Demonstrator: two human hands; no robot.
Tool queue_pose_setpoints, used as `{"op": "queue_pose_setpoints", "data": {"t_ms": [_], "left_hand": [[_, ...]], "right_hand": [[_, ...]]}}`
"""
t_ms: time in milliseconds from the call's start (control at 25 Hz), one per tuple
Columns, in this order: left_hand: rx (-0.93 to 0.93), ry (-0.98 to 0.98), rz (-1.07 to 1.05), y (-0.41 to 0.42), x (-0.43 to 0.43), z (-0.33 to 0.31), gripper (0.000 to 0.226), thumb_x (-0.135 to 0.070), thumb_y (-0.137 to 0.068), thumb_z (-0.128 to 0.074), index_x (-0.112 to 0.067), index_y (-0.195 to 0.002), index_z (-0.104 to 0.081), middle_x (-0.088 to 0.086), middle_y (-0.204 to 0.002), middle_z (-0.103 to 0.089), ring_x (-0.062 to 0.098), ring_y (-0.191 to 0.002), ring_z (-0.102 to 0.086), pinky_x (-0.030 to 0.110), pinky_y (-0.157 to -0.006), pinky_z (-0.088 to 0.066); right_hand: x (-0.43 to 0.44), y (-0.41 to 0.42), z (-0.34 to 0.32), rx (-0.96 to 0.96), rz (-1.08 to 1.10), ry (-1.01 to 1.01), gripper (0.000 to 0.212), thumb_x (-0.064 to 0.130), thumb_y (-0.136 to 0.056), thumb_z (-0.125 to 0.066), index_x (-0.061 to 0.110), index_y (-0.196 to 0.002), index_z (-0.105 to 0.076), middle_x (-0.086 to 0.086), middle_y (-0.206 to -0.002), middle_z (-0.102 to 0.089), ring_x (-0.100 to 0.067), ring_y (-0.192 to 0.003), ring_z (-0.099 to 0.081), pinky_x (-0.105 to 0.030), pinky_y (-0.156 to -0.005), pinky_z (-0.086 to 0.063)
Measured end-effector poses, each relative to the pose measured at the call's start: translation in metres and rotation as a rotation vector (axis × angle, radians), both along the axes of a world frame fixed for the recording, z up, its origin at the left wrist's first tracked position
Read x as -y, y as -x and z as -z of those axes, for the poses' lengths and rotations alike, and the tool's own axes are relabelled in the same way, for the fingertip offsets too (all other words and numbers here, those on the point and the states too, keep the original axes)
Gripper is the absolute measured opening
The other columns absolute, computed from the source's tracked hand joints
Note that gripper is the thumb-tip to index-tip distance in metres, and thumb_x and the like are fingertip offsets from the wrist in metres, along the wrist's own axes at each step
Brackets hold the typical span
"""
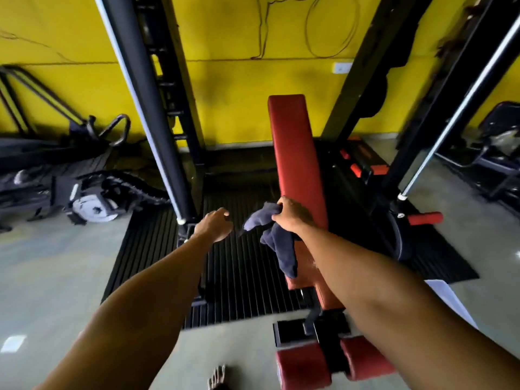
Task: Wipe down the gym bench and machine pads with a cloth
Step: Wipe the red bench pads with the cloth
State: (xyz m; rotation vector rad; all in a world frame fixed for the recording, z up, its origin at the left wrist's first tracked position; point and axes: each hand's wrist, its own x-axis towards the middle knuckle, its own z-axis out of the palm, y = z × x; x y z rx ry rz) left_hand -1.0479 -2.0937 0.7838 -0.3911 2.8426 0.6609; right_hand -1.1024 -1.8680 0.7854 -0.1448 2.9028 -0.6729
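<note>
gripping the dark cloth with my right hand above the red bench; my left hand, fingers loosely curled, holds nothing.

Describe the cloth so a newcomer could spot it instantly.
Find the long red bench standing on the black ribbed mat. Over its near half the right hand grips a dark blue-grey cloth, the only soft, dangling thing there.

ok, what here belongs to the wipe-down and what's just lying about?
Job: cloth in the right hand; red bench pad; red roller pads.
Lying about: pale disc and dark gear on floor, left; chair, far right.
</note>
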Motion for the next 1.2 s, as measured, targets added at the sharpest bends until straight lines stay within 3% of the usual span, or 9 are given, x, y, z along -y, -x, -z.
{"op": "queue_pose_setpoints", "data": {"t_ms": [160,400,1000,1200], "left_hand": [[-0.013,0.052,0.162,0.091,0.031,-0.012,0.051,-0.029,-0.092,-0.052,-0.03,-0.142,-0.049,0.004,-0.143,-0.055,0.029,-0.128,-0.054,0.043,-0.101,-0.048],[-0.05,0.072,0.325,0.227,0.041,-0.028,0.051,-0.03,-0.093,-0.055,-0.028,-0.144,-0.047,0.005,-0.146,-0.051,0.029,-0.132,-0.051,0.042,-0.104,-0.046],[-0.096,0.114,0.436,0.572,0.015,-0.034,0.051,-0.033,-0.096,-0.051,-0.031,-0.147,-0.044,0.002,-0.152,-0.045,0.029,-0.135,-0.049,0.046,-0.105,-0.045],[-0.116,0.115,0.444,0.674,0.019,-0.024,0.047,-0.045,-0.1,-0.048,-0.032,-0.146,-0.044,0.004,-0.147,-0.05,0.03,-0.13,-0.053,0.046,-0.102,-0.047]], "right_hand": [[0.023,0.064,-0.017,-0.057,0.153,0.073,0.044,0.033,-0.092,-0.068,0.02,-0.132,-0.056,-0.006,-0.133,-0.062,-0.032,-0.118,-0.062,-0.042,-0.098,-0.05],[0.037,0.167,-0.047,-0.146,0.277,0.044,0.041,0.038,-0.094,-0.067,0.018,-0.129,-0.058,-0.006,-0.134,-0.059,-0.031,-0.12,-0.06,-0.039,-0.094,-0.048],[0.032,0.501,-0.044,-0.276,0.448,0.138,0.045,0.037,-0.089,-0.073,0.013,-0.125,-0.06,-0.013,-0.13,-0.057,-0.036,-0.118,-0.06,-0.043,-0.091,-0.049],[0.032,0.604,-0.027,-0.32,0.462,0.297,0.043,0.03,-0.084,-0.08,0.007,-0.116,-0.064,-0.015,-0.121,-0.063,-0.035,-0.111,-0.063,-0.044,-0.091,-0.052]]}}
